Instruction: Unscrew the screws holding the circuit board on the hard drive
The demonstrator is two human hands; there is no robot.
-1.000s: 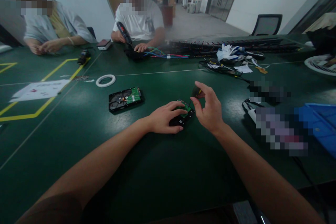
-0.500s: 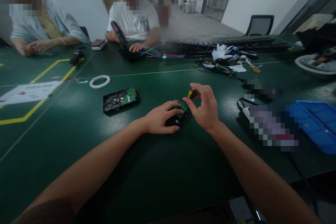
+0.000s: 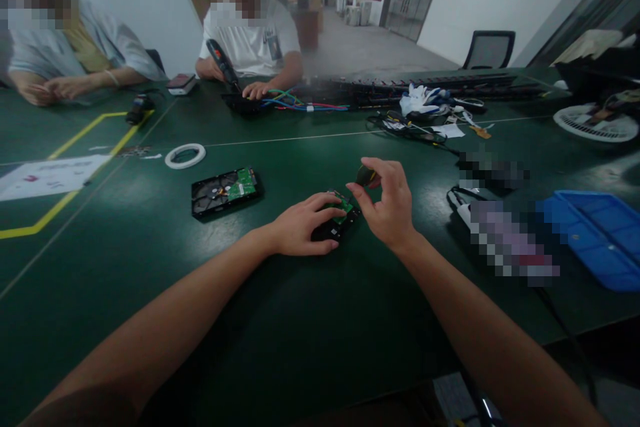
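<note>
My left hand (image 3: 300,223) is laid over a black hard drive (image 3: 334,231) with a green circuit board, its thumb along the near edge and its fingers across the top. The hand covers much of the drive. Just right of it, my right hand (image 3: 391,203) pinches the dark, yellow-marked handle of a small screwdriver (image 3: 367,177) between thumb and fingers. The tool points down toward the drive's right part; whether its tip sits in a screw cannot be made out. A second hard drive (image 3: 223,193), board side up, lies to the left.
A white ring (image 3: 185,156) and a paper sheet (image 3: 55,175) are on the left. At right sit a power strip (image 3: 510,237) and a blue tray (image 3: 600,233). Cables and gloves (image 3: 420,101) lie farther back. Across the table, a person (image 3: 253,47) holds a power screwdriver (image 3: 223,65).
The screwdriver handle has turned in my right fingers, showing a darker side. My left hand stays on the drive. The whole view has shifted slightly.
</note>
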